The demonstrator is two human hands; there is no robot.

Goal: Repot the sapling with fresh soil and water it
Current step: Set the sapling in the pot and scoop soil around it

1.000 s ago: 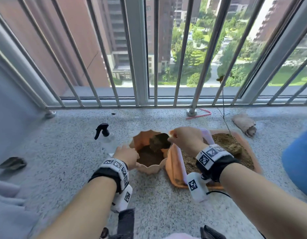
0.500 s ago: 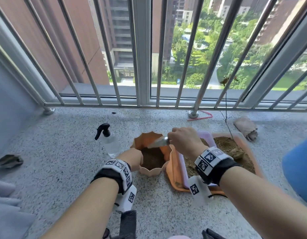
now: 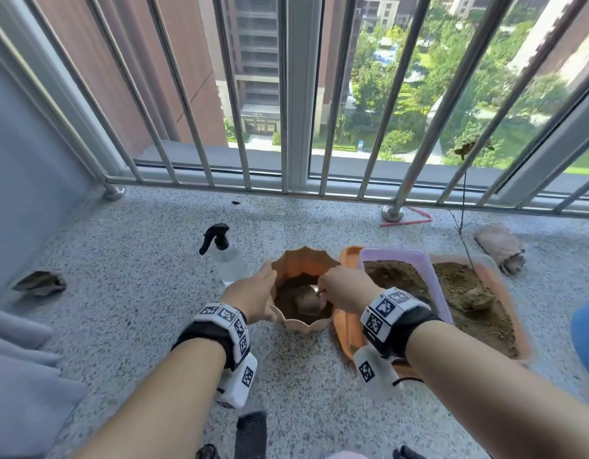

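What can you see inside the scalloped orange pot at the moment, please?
Inside the pot lies dark soil, with a metal scoop blade resting in it, held by the right hand. The pot's bottom is covered by soil; the scoop's handle is hidden by that hand.

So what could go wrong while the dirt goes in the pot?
Soil may spill over the pot rim, since the trowel in the right hand nearly fills the opening. The sapling standing in the tray looks thin and could topple. The spray bottle sits close behind the left hand, easy to knock.
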